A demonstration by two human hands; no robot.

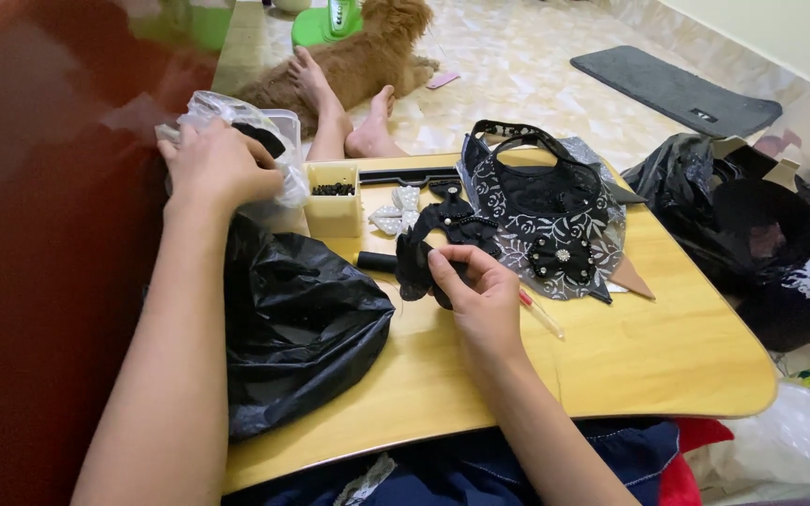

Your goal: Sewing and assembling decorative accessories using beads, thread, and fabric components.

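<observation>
— Pinching a black lace bow [435,245] at centre frame, right hand [482,298] curled over its lower edge, thumb and fingers closed on the fabric — bow resting on the wooden lap table [667,356].

— And the left hand [217,167]?

— Up in the upper left of the frame, fingers bent down into a clear plastic bag [236,117] over a clear box; cannot tell whether anything is gripped inside.

— Which way does the bow lie from the hands?

— Directly above the right hand's fingertips, long axis running up and slightly right toward the black lace collar piece [546,215]. Well apart from the left hand, to its lower right; right hand clearly nearer, already touching.

— Anything between the two?

— Small cream box of dark beads [333,195], a white bow [397,212] just beside it, a black spool [377,261] touching the lace's left edge, and a crumpled black plastic bag [302,319] under the left forearm.
</observation>
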